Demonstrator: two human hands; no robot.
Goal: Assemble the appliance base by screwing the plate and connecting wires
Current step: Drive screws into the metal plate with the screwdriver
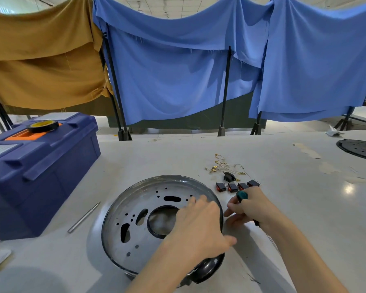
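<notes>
While the left hand (199, 223) lies flat on the plate (144, 199), fingers fairly straight, pressing rather than gripping, the right hand (249, 208) is curled round a screwdriver (242, 195) with a green butt, just beside the right rim of the appliance base (211, 265). Base sits on the table (294, 197) in front of the person, open side up. Plate lies inside it: a thin grey metal disc with one large central hole and many small holes and slots. Judgement: plate is stiff sheet metal, light, and probably free to turn or slide in the shell until screwed, so a flat palm holding it down makes sense. Punched edges may be sharp; better pressed from above or taken by the outer margin than hooked through a slot. Shell is glossy and rounded underneath, likely to rock or skate on the smooth table; steady it at the rim. No screws that I can make out. Wires (224, 166) lie in a loose tangle beyond the right hand, thin and limp, with small brass terminals; take them by the terminal, not the strand. Row of black switches (232, 187) with red faces sits between wires and right hand, a small black connector (229, 177) just behind them. Off left: blue toolbox (40, 166) with a tape roll (43, 125) on its lid, and a slim metal rod (84, 217) on the table between toolbox and base.
</notes>
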